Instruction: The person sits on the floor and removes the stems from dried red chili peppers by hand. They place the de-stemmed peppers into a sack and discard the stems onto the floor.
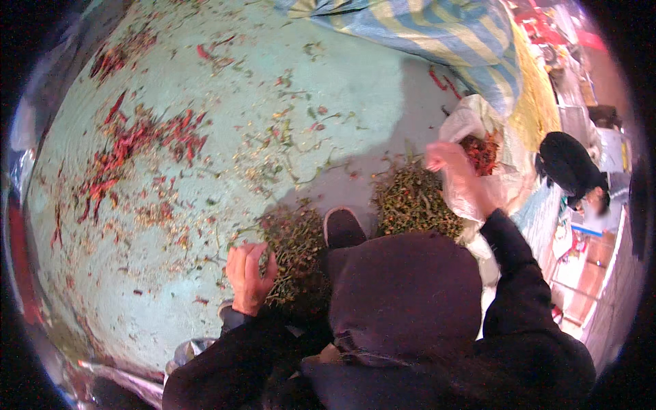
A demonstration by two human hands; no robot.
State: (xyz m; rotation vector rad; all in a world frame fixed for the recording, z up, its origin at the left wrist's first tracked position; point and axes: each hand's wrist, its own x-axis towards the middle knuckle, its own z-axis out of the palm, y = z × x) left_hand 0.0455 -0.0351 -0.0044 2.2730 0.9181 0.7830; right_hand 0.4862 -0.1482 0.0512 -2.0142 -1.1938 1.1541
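Observation:
My left hand (250,274) is low at the left edge of a heap of green-brown stems (302,246), its fingers curled; whether anything is in them cannot be made out. Farther right, my right hand (445,156) reaches to the near left side of a white woven sack (466,118) that holds dried red chillies (480,154). It is blurred, so its grip is unclear. Below it lies a second heap of stems (417,202). On the green floor (205,287), loose red chillies (130,138) form a scattered pile at the left.
A blue-and-yellow striped woven sack (451,31) spreads across the upper right. My dark shoe (344,227) stands between the stem heaps. Seeds and stem bits (277,133) litter the floor. A person in dark clothes (571,164) is at the far right, near boxes and bags.

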